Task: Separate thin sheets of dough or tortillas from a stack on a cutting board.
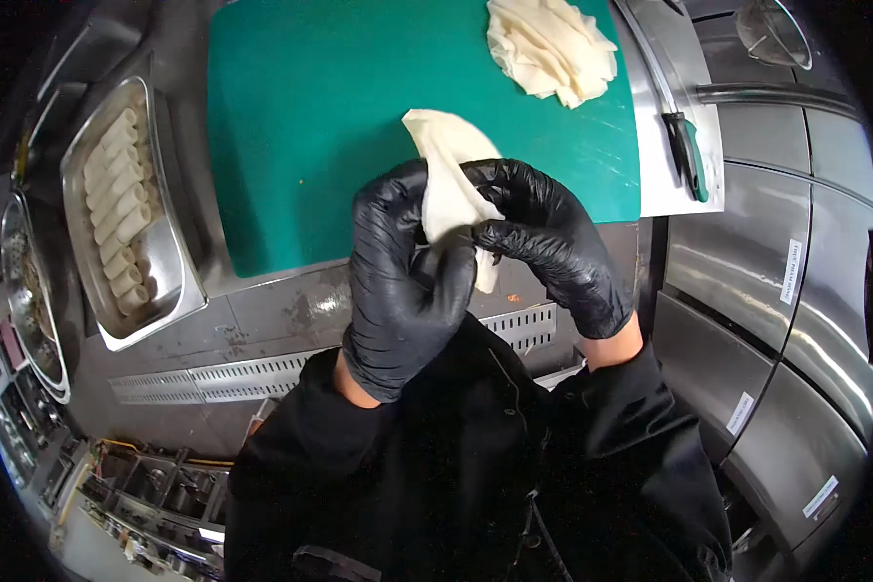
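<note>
Both hands wear black gloves and hold one pale, thin wrapper sheet (451, 189) above the near edge of a green cutting board (320, 94). My left hand (407, 291) grips its left and lower side, the thumb pressed near the middle. My right hand (553, 233) pinches the right side with thumb and fingers. The sheet is folded over on itself; its tip points away from me and a flap hangs below the fingers. A loose pile of similar wrapper sheets (553, 47) lies at the board's far right corner.
Left of the board stands a steel pan (167, 254) with several white rolls (120, 189) in rows. Further left is a perforated steel bowl (25, 276). A knife with a black and green handle (687, 156) lies right of the board. Labelled steel cabinet doors (742, 240) line the right side.
</note>
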### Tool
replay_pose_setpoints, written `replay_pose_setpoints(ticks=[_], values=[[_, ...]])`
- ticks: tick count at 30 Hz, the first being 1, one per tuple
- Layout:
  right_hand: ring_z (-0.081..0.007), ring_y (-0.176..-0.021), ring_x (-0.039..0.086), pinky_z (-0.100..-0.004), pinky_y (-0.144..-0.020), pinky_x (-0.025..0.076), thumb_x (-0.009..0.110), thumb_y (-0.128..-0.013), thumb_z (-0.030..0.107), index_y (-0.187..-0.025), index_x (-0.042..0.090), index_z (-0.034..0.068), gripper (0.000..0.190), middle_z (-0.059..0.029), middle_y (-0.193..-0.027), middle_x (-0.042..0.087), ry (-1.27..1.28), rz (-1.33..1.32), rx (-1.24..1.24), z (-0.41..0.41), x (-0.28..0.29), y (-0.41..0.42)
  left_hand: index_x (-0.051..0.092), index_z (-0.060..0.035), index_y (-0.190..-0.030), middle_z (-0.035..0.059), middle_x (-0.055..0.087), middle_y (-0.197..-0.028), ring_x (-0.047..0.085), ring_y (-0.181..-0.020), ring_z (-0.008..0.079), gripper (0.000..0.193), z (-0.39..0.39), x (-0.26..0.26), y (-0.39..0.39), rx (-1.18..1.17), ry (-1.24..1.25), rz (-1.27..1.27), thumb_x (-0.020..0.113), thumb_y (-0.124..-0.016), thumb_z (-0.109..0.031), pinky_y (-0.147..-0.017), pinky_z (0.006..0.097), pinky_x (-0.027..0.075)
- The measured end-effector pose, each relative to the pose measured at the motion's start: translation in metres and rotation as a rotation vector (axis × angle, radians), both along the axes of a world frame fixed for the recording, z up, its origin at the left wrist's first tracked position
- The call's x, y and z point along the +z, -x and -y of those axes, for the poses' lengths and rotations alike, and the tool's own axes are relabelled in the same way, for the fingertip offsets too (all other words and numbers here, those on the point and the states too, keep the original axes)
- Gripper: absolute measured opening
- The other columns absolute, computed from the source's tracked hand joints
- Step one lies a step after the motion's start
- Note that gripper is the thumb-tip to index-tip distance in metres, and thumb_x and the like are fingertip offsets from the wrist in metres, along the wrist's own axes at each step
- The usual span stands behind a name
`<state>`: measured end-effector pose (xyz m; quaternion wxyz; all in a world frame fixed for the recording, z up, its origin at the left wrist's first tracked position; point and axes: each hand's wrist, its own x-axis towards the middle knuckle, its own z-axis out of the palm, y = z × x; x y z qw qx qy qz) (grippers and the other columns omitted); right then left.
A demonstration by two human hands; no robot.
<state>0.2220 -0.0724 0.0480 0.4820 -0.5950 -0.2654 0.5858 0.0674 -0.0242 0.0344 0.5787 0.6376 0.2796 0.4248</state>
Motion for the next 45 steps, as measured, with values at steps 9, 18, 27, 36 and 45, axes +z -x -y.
replay_pose_setpoints(ticks=[9,18,27,36,45], values=[[-0.0137,-0.08,0.06,-0.0258,-0.066,0.05,0.061,-0.078,0.001,-0.112,0.053,-0.004,0.036,-0.0075,-0.095,0.061,0.077,-0.17,0.001,0.005,0.005,-0.024,0.044,0.0008,-0.113,0.009,0.051,-0.102,0.055,-0.085,0.012,0.044,-0.037,0.03,-0.014,-0.036,0.194,-0.098,0.065,-0.075,0.007,-0.072,0.0234,0.049],[-0.0176,-0.089,0.06,-0.0298,-0.076,0.05,0.059,-0.081,0.001,-0.113,0.05,-0.003,0.034,-0.0108,-0.103,0.059,0.084,-0.55,-0.167,0.022,-0.025,-0.028,0.053,-0.0023,-0.095,0.0017,0.054,-0.081,0.053,-0.069,0.0068,0.024,-0.007,-0.004,-0.012,-0.122,0.199,-0.233,0.063,-0.076,0.008,-0.062,0.02,0.045],[-0.0096,-0.079,0.059,-0.0227,-0.067,0.05,0.071,-0.073,-0.001,-0.124,0.047,-0.002,0.057,-0.0063,-0.098,0.062,0.008,-0.254,-0.023,0.028,-0.024,-0.042,0.06,-0.0004,-0.101,0.0049,0.054,-0.104,0.055,-0.085,0.0087,0.029,-0.006,0.0,-0.006,0.005,0.351,-0.229,0.059,-0.075,0.013,-0.071,0.0203,0.045],[-0.0097,-0.086,0.058,-0.0241,-0.073,0.051,0.067,-0.072,-0.006,-0.127,0.045,-0.002,0.06,-0.0091,-0.107,0.06,0.0,-0.24,0.031,0.028,-0.02,-0.058,0.058,-0.0045,-0.115,0.0052,0.05,-0.121,0.05,-0.094,0.0079,0.041,-0.014,0.004,0.023,0.018,0.265,-0.287,0.058,-0.078,0.012,-0.077,0.02,0.043],[-0.0143,-0.099,0.056,-0.0264,-0.084,0.047,0.062,-0.08,0.006,-0.123,0.045,-0.006,0.048,-0.0117,-0.113,0.057,-0.086,-0.391,0.013,0.03,-0.059,-0.056,0.056,-0.0032,-0.117,0.0094,0.047,-0.127,0.053,-0.104,0.0123,0.043,-0.006,0.006,0.022,-0.044,0.207,-0.186,0.057,-0.078,0.014,-0.075,0.0208,0.048]])
